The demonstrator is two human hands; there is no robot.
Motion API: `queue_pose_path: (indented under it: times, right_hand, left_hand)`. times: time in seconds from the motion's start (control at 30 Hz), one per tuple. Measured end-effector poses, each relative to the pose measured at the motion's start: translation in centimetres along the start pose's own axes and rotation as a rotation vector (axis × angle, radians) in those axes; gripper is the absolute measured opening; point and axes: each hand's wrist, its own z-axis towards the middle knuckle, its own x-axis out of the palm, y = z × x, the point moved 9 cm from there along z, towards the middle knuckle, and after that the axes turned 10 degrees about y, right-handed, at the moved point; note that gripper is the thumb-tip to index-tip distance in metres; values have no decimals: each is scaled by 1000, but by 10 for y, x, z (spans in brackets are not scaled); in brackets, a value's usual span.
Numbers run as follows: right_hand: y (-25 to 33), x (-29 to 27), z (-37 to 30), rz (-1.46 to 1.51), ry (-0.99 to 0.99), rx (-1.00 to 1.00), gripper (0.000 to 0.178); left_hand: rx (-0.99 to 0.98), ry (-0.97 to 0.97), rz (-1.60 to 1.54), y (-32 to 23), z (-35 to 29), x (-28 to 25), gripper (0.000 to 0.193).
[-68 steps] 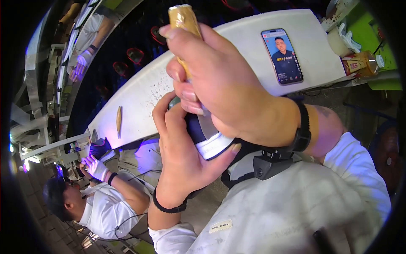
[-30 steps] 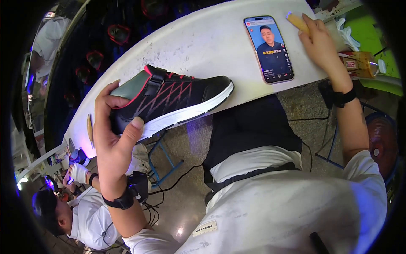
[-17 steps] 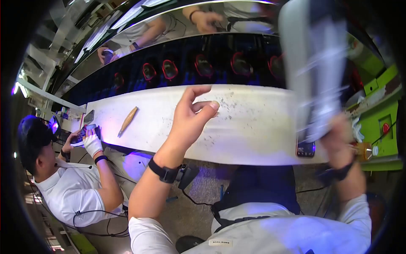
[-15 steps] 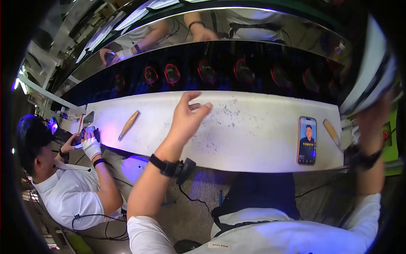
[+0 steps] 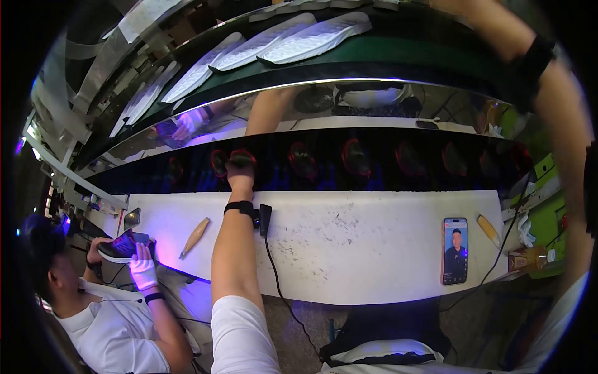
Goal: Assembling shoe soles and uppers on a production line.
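My left hand (image 5: 241,173) reaches forward over the table into the dark slot, at one of the dark, red-rimmed shoes (image 5: 243,156). Its fingers are lost in shadow, so whether they grip the shoe does not show. A black wristband with a small box and a cable (image 5: 260,219) is on my left wrist. My right hand (image 5: 483,15) is raised to the upper right near the green belt (image 5: 411,53); it is blurred and its fingers lie beyond the picture's edge. White shoe soles (image 5: 311,40) lie on that belt.
On the white table (image 5: 374,262) lie a phone (image 5: 455,252) with a lit screen, two wooden-handled tools (image 5: 195,238) and dark scraps. An amber bottle (image 5: 529,258) stands at right. At left, a co-worker holds a sneaker (image 5: 121,247) with one gloved hand (image 5: 144,272).
My left hand has moved forward from above the table to a shoe in the dark slot. My right arm has swung up and forward. The view has tilted up, bringing the soles further into sight.
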Motion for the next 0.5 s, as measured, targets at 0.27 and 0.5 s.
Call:
queue_pose_path:
  times: [0.27, 0.5]
  right_hand:
    - [178, 165, 35, 370, 865, -47, 75]
    - [181, 251, 42, 279, 1215, 6, 69]
  left_hand:
    - [7, 377, -854, -90, -161, -36, 57]
    - [331, 330, -93, -119, -285, -46, 65]
